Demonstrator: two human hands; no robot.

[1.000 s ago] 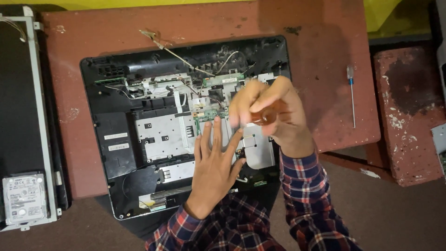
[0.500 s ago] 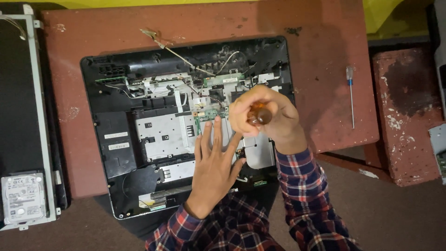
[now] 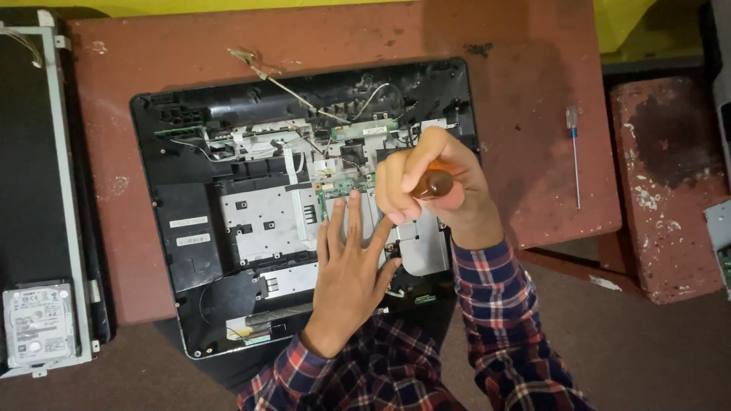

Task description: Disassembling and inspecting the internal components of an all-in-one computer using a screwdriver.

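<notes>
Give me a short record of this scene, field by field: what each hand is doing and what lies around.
Left hand: flat, fingers spread, pressing on the opened black laptop base
Right hand: gripping the amber-handled screwdriver, upright over the small green circuit board
Surface: worn reddish-brown table
To the right: thin blue-handled screwdriver, lying untouched
Far left: silver hard drive in a metal frame

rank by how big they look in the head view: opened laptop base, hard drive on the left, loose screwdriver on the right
1. opened laptop base
2. hard drive
3. loose screwdriver, long but very thin
</notes>
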